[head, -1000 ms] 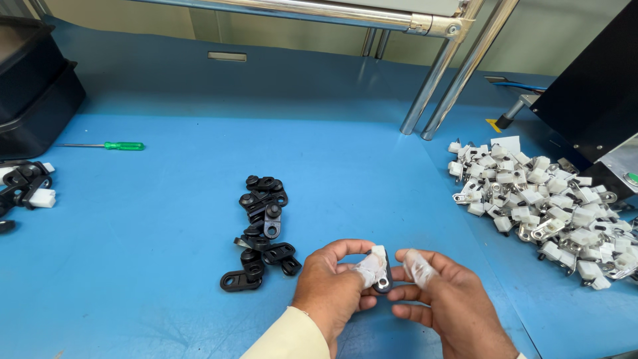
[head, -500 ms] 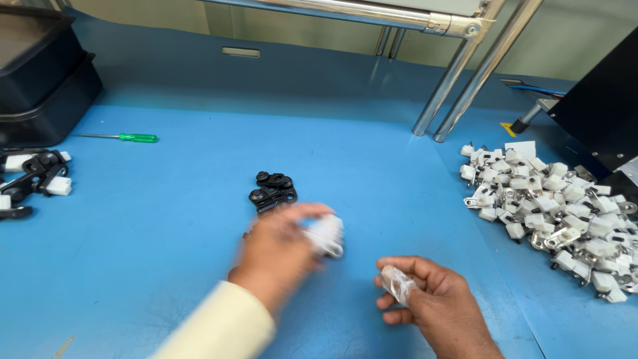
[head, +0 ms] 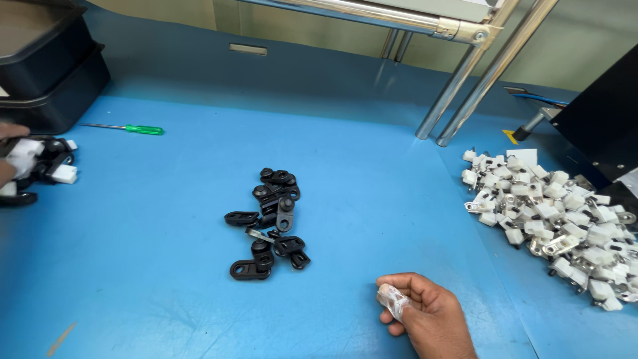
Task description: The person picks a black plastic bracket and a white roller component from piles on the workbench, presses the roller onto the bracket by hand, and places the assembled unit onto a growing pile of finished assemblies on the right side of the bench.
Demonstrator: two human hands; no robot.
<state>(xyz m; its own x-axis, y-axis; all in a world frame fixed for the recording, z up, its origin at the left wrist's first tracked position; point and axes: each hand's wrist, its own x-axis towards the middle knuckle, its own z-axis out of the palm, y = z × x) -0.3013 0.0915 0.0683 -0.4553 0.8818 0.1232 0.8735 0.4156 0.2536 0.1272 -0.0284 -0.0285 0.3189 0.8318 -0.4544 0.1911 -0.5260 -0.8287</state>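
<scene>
My left hand (head: 8, 153) shows only partly at the far left edge, closed around a white plastic part (head: 24, 151) just over a small heap of white-and-black pieces (head: 54, 171). My right hand (head: 425, 316) rests low on the blue table (head: 146, 266), fingers curled in with nothing in them; one fingertip is wrapped in white tape. A cluster of black plastic brackets (head: 269, 219) lies in the middle, up and to the left of my right hand. A big pile of white clips with metal tabs (head: 551, 213) lies to the right.
A green-handled screwdriver (head: 133, 128) lies at the back left, near two stacked black bins (head: 46, 66). Two slanted metal tubes (head: 465, 86) stand on the table at the back right. A black machine housing (head: 598, 119) borders the white pile.
My left hand has swung from the middle, where both hands were together, out to the far left with the white part. My right hand stayed low near the table's front.
</scene>
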